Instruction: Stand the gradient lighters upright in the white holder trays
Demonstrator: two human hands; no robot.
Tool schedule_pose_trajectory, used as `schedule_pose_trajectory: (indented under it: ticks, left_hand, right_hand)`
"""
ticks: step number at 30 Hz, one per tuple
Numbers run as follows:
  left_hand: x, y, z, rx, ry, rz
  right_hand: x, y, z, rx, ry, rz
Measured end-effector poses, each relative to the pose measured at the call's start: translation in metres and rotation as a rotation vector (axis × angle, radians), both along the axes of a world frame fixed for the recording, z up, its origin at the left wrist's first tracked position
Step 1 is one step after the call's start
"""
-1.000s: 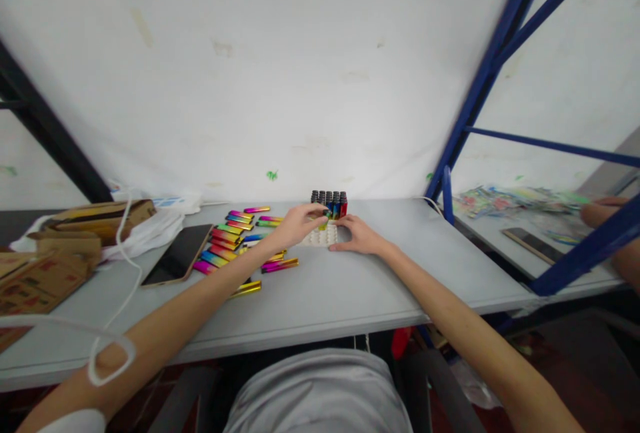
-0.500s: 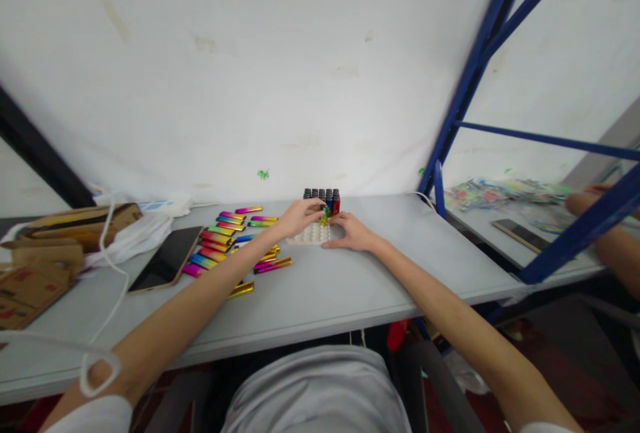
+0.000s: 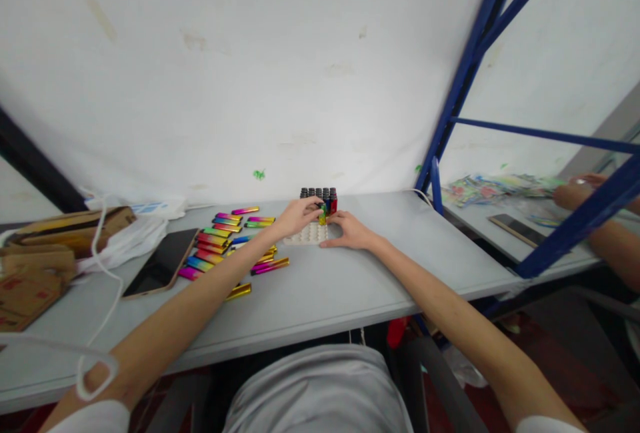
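Observation:
My left hand has its fingers closed on a small green and yellow lighter, held upright over the right side of a white tray with round holes. Against the tray's right edge rests my right hand, thumb and fingers apart. Rows of upright lighters with black tops stand at the back of the tray, a red one at their right end. Many shiny coloured lighters lie loose on the table to the left, partly behind my left forearm.
A tablet, a white plastic bag, a cable and cardboard boxes lie at the left. On the right stands a blue metal frame. Beyond it are another person's hands, a phone and colourful wrappers.
The view has shifted slightly. My left hand still holds the green and yellow lighter over the tray, and my right hand stays at the tray's edge. The other person's hand has moved a little.

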State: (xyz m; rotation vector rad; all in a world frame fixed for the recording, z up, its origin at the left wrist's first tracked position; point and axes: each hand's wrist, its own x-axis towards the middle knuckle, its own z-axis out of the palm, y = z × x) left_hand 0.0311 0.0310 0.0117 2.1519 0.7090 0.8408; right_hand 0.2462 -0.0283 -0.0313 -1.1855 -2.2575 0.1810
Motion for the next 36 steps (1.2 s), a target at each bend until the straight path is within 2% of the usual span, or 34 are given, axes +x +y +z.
schedule_pose_trajectory:
  ticks: [8,14,19,24,27,32,36]
  left_hand:
    - [0.003,0.005,-0.008,0.036,0.052,0.047]
    - [-0.002,0.001,-0.002,0.004,0.078,0.029]
    - [-0.039,-0.013,0.011,0.054,0.113,0.087]
    - [-0.096,-0.023,0.026,0.107,0.334,0.139]
    - [-0.119,-0.03,0.032,0.108,0.444,0.122]
    - [-0.129,-0.044,0.032,0.131,0.594,0.092]
    - [-0.128,-0.05,0.029,0.234,0.615,0.155]
  right_hand:
    - [0.001,-0.001,0.001,-0.001,-0.009,0.005]
    - [0.002,0.0,-0.002,-0.015,-0.033,-0.001]
    - [0.003,0.001,-0.004,-0.028,-0.021,0.004]
    - [0.003,0.003,-0.006,-0.022,-0.031,-0.002]
    - [0.003,0.002,-0.005,-0.023,-0.037,0.011]
    - [0.004,0.0,-0.002,-0.03,-0.045,0.031]
    - [0.005,0.0,-0.002,-0.03,-0.048,0.03]
